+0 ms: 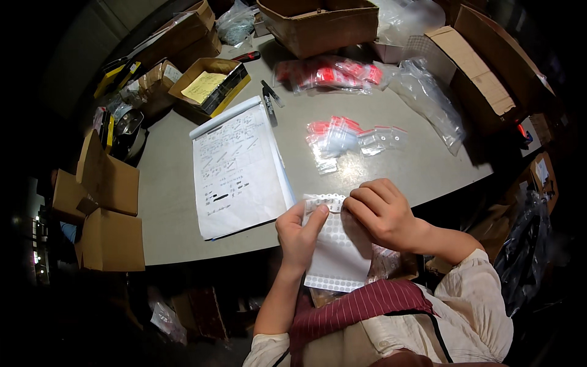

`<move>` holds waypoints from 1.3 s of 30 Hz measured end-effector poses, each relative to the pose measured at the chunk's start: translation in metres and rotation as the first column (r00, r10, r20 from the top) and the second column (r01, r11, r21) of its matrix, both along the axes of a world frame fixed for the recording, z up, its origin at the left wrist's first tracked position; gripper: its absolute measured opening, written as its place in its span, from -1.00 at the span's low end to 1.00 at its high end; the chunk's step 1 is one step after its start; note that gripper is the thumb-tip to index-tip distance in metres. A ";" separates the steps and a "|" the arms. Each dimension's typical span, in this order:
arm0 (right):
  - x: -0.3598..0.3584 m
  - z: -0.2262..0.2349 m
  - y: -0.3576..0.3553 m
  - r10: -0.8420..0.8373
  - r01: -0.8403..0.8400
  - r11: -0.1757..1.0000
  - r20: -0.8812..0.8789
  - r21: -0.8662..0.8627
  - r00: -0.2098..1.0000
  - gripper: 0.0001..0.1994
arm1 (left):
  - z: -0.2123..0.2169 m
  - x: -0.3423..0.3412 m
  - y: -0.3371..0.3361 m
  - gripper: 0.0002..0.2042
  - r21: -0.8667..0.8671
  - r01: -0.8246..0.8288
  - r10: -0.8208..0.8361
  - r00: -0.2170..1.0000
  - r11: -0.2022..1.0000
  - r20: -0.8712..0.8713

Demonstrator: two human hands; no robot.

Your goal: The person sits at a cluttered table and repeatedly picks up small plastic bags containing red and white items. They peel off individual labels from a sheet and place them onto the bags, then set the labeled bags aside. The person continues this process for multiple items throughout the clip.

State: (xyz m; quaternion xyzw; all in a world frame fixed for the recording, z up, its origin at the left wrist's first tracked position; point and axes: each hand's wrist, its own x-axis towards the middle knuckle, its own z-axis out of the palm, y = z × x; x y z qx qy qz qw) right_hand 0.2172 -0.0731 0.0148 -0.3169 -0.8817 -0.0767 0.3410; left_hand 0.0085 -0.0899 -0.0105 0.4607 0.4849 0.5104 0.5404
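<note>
Left hand (298, 238): grip closed, thumb on white paper sheet of round stickers (338, 266), at near edge of grey worktop (165, 202); slack thumb could drop it; right hand (384, 215): grip curled at top corner, pinch hidden, can't tell; hard tug might tear it.

Looks like a workshop, maybe a packing room. Has a big grey table (170, 196) in the middle. Has a wide brown box (327, 33) at the back, a large brown box (513, 58) on the right and an open brown box (113, 238) on the left. Shows a pile of little clear bags (342, 139), red-marked bags (333, 74) farther back, and a long plastic bag (431, 101). Also has a notepad (235, 177) with lots of writing, a black marker (269, 110) just beside it, a small black and yellow box (229, 92) with yellow paper (203, 87) inside, and a white sheet (336, 260) with rows of little dots.
</note>
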 end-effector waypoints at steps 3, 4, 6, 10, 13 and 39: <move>0.003 -0.004 0.001 0.036 -0.036 0.999 -0.001 -0.002 0.999 -0.66 | -0.003 -0.002 0.001 -0.84 -0.022 0.017 -0.018 0.998 1.000 -0.055; 0.004 -0.006 0.001 0.052 -0.052 0.999 -0.006 -0.009 0.999 -0.65 | -0.003 -0.001 0.001 -0.84 -0.022 0.012 -0.013 0.998 1.000 -0.064; 0.013 -0.005 0.004 0.075 -0.078 0.994 -0.037 -0.077 0.996 -0.66 | -0.003 0.002 0.002 -0.84 -0.022 0.004 -0.006 0.996 1.000 -0.084; 0.062 0.012 0.046 -0.104 0.022 0.943 -0.232 -0.331 0.967 -0.86 | -0.009 0.005 0.000 -0.84 -0.014 -0.021 0.020 0.999 1.000 -0.050; 0.121 0.007 0.097 -0.414 0.170 0.597 -0.120 -0.784 0.902 -0.73 | -0.006 0.008 0.001 -0.83 0.004 -0.010 0.010 1.000 1.000 -0.023; 0.085 0.046 0.028 0.257 0.036 0.314 0.121 -0.949 0.959 -0.71 | -0.017 -0.010 0.003 -0.84 0.088 0.035 -0.062 0.945 0.996 0.322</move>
